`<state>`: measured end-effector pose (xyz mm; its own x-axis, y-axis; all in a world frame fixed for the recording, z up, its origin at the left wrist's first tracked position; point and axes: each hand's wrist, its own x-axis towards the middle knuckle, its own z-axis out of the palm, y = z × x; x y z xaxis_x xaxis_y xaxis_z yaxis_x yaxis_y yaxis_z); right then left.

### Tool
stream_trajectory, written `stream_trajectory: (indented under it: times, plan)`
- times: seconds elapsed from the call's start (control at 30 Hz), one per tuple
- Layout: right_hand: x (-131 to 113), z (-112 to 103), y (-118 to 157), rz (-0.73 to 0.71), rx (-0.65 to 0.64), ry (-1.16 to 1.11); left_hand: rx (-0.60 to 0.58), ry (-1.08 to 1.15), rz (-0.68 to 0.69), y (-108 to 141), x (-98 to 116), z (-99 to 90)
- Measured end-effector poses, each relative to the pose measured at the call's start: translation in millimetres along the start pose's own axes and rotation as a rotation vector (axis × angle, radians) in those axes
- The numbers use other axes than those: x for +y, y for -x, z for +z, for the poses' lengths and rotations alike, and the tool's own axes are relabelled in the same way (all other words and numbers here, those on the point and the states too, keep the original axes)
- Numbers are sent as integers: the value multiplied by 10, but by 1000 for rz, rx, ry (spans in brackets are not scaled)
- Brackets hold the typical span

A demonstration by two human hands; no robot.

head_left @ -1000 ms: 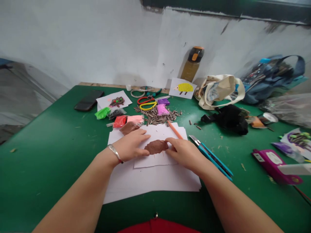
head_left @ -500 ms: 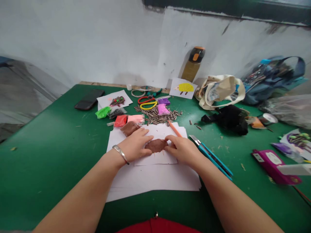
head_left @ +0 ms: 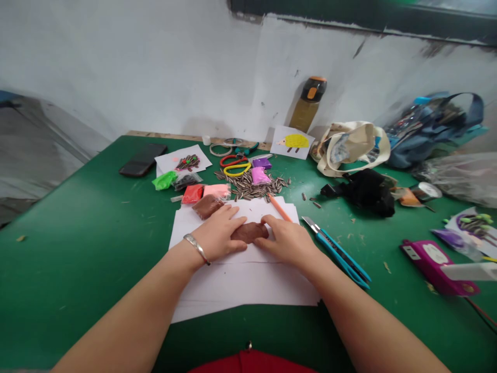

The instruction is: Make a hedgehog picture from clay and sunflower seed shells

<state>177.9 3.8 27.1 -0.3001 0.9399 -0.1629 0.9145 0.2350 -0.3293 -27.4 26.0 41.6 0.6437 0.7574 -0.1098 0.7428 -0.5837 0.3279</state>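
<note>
A flattened oval of brown modelling clay (head_left: 250,232) lies on a small white sheet (head_left: 254,255) on top of larger white paper (head_left: 248,287). My left hand (head_left: 222,231), with a silver bracelet at the wrist, takes the clay's left end between thumb and forefinger, its other fingers stretched over the paper. At the opposite end my right hand (head_left: 289,239) curls its thumb and forefinger round the clay's edge. The fingertips hide part of both ends. Beside the left fingers is a packet of brown clay (head_left: 207,206). An orange pen-like stick (head_left: 280,209) lies behind the right hand.
Sunflower seeds (head_left: 248,185) are heaped behind the paper, near yellow-handled scissors (head_left: 236,169) and coloured clay packets (head_left: 193,194). A blue utility knife (head_left: 337,251) lies to the right, blade out. A hedgehog picture (head_left: 292,141) leans below a bottle (head_left: 308,103). A phone (head_left: 143,159) lies left.
My right thumb and forefinger have shifted slightly left over the clay. Its outline looks smoother, and the short marks below its lower edge no longer show clearly.
</note>
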Motion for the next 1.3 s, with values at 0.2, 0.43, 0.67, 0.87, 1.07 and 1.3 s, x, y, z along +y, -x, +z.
stream_trajectory:
  times: [0.2, 0.43, 0.67, 0.87, 1.07, 1.3]
  plan:
    - [-34, 39, -2, -6, 10, 19, 24, -7, 19, -3, -11, 47]
    - [-49, 90, 9, -3, 38, 27, 30, 4, 21, 3, -10, 47]
    - [-6, 31, 8, -33, 18, -12, 25, -6, 15, -3, -12, 45]
    - [189, -119, 103, -200, -60, -136, 18, -4, 12, 1, -23, 63]
    - [141, -99, 170, -234, -126, 100, 19, 16, -1, 1, -13, 56]
    - [115, -147, 205, -243, -122, 113, 22, 13, 4, -1, -16, 58]
